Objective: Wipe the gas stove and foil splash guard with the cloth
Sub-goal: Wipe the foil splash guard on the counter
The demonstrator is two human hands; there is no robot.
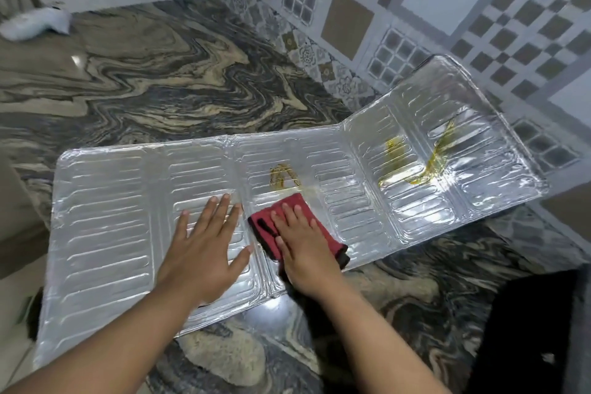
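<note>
- While it lies flat across the swirled marble counter [153, 80], one ribbed foil splash guard [105, 217] shows three yellow-brown smears (its 2 o'clock panel tilts against the tiled wall [447, 3]).
- Left hand [204, 243]: fingers spread, palm flat on foil.
- Right hand [303, 243]: flat, pressing one red cloth [326, 233] just below the middle smear [283, 174].

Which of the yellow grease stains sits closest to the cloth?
The brownish stain on the middle panel, just beyond the red cloth; the two yellow streaks lie on the raised right panel.

Left hand [208, 240] and right hand [302, 243] lie flat (fingers spread), forearms extended.
</note>
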